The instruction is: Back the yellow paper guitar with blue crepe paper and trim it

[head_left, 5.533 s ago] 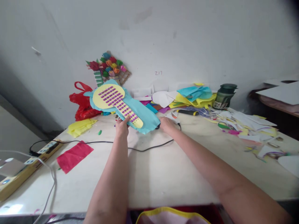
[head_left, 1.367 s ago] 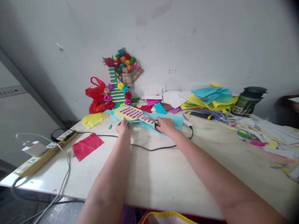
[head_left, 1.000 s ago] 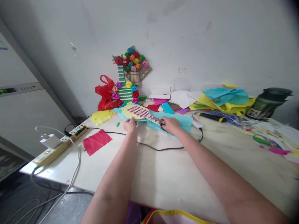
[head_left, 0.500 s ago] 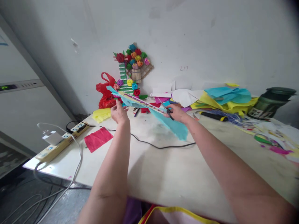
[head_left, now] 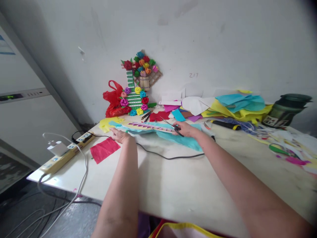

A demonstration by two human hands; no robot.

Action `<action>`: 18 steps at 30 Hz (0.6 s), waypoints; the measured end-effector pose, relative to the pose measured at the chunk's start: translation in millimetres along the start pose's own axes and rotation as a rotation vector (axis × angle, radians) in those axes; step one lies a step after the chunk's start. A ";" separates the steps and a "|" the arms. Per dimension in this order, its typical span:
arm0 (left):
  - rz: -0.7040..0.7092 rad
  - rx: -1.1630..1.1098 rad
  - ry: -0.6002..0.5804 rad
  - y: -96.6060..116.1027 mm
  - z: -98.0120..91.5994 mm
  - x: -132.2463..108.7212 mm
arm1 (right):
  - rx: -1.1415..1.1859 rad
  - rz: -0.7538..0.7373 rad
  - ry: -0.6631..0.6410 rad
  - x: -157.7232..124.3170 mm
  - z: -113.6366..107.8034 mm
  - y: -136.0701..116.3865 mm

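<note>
My right hand (head_left: 185, 129) is closed around the black-handled scissors (head_left: 177, 129), their blades pointing to the far left. Its fingers also meet the right end of a long, pale card piece with a purple-and-white strip (head_left: 151, 127). Beneath that piece lies a light blue paper sheet (head_left: 183, 139), low over the table. At the sheet's left end, my left hand (head_left: 120, 135) has its fingers stretched out, near the blue paper's edge. A red paper square (head_left: 105, 150) and crumpled yellow paper (head_left: 109, 123) lie close to it.
A black cable (head_left: 170, 158) crosses the white table (head_left: 168, 185). At left sits a power strip (head_left: 63, 162) with a white charger. Paper flower crafts (head_left: 135, 89) and a red bag (head_left: 115, 100) stand at the wall. Coloured paper (head_left: 237, 110) and a dark green bottle (head_left: 284, 110) are at right.
The card piece and blue sheet have come down from a tilted, raised position to near the table. My left hand has moved lower and left, its fingers extending. The scissors stay in my right hand.
</note>
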State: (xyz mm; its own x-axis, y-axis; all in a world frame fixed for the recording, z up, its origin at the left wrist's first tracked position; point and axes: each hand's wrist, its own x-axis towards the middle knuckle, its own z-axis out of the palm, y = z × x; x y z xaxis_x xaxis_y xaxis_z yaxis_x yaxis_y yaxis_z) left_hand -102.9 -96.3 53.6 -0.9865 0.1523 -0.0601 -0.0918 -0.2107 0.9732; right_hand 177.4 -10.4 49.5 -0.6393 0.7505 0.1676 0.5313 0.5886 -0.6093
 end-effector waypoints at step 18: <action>0.144 0.155 -0.150 -67.0 30.4 13.4 | -0.163 0.271 0.300 30.2 6.8 33.9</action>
State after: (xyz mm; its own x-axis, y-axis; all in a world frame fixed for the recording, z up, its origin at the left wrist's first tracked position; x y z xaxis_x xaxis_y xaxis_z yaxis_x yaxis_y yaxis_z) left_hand -105.8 -50.8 -5.6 -0.9558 0.2753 0.1036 0.0812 -0.0914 0.9925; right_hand 172.4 30.2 28.7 -0.2878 0.9243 0.2506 0.7539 0.3800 -0.5359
